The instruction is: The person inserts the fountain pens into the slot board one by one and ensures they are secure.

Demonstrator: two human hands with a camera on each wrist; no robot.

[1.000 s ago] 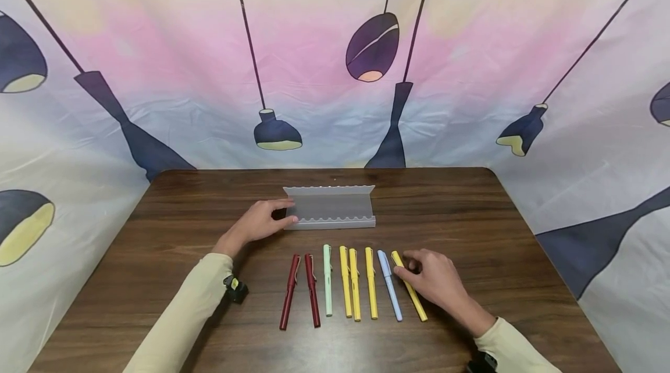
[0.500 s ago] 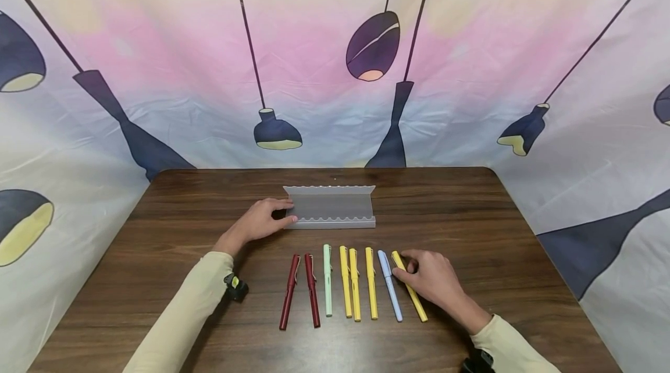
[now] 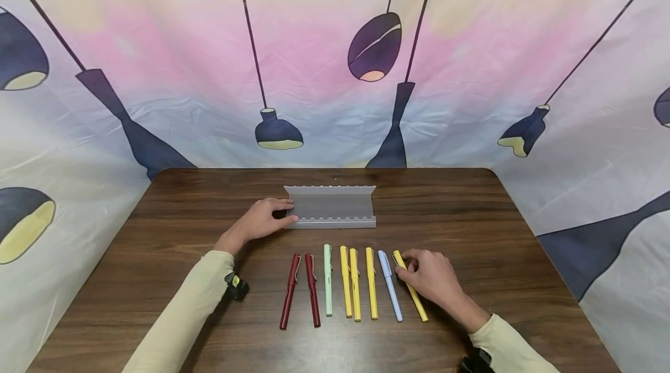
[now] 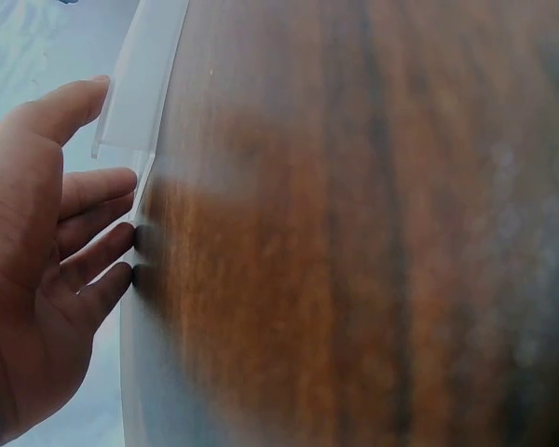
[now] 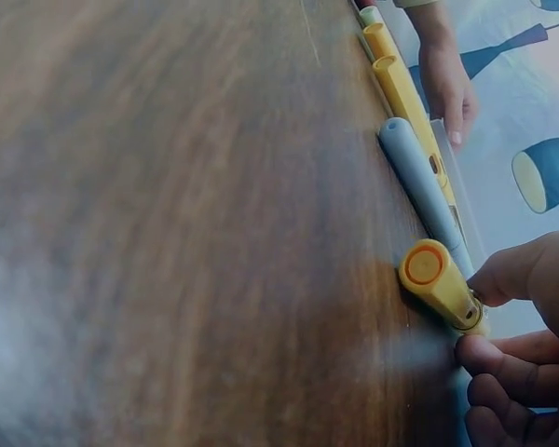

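My right hand (image 3: 431, 275) pinches the rightmost yellow pen (image 3: 415, 302) between thumb and fingers. That pen lies slanted on the table, and its round end faces the right wrist camera. Left of it in a row lie a light blue pen (image 3: 390, 287), three yellow pens (image 3: 371, 284), a mint green pen (image 3: 327, 281) and two dark red pens (image 3: 312, 291). Behind the row stands a translucent pen tray (image 3: 331, 223) with scalloped edges and no pens in it. My left hand (image 3: 259, 219) touches its left end, fingers fairly straight and thumb at the front edge.
All this lies on a dark wood-grain table (image 3: 183, 210). A cloth backdrop (image 3: 324, 59) printed with hanging lamps surrounds its back and sides. Each wrist wears a small black camera (image 3: 237, 287).
Hardly anything differs. My right hand shifts very slightly at the rightmost yellow pen. The left hand, the tray and the other pens keep their places.
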